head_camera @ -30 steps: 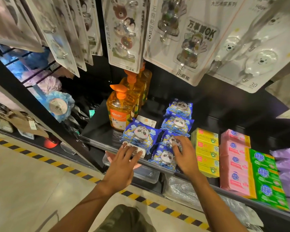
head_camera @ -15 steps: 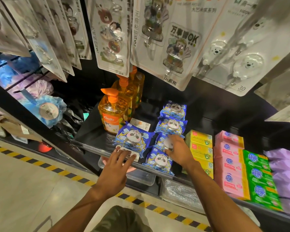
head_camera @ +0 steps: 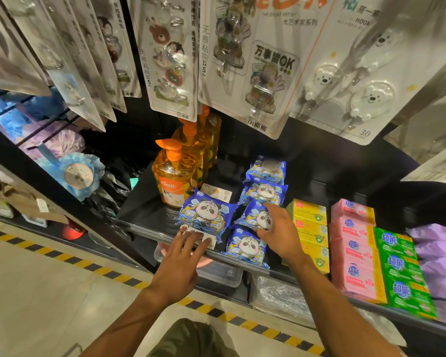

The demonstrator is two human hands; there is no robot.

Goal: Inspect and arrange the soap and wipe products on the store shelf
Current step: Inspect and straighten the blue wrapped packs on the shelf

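Head view: a person faces a dark store shelf [head_camera: 144,206], both arms reaching in to the panda-print wipe packs.
Step in hand: probably straightening the wipes, with the soap boxes not yet handled.
Left hand [head_camera: 183,256]: fingers straight and spread, tips touching the near edge of the left wipe pack [head_camera: 207,212]; it grips nothing.
Right hand [head_camera: 281,233]: cupped over the held wipe pack [head_camera: 258,217], thumb at the pack's near edge and fingers along its right side, so it appears to grip it.
Place: both packs lie flat near the shelf's front lip, right of the orange pump bottles [head_camera: 170,176] and left of the yellow soap boxes [head_camera: 309,228].
Left pack heading: panda face up, head towards the far side; long axis runs roughly near to far, and the near end overhangs the lip.
Held pack heading: face up and skewed, one corner pointing left, out of line with the front wipe pack [head_camera: 245,247] just nearer.
Next move: likely a push of the left pack farther in and a small twist of the held one to square the column.
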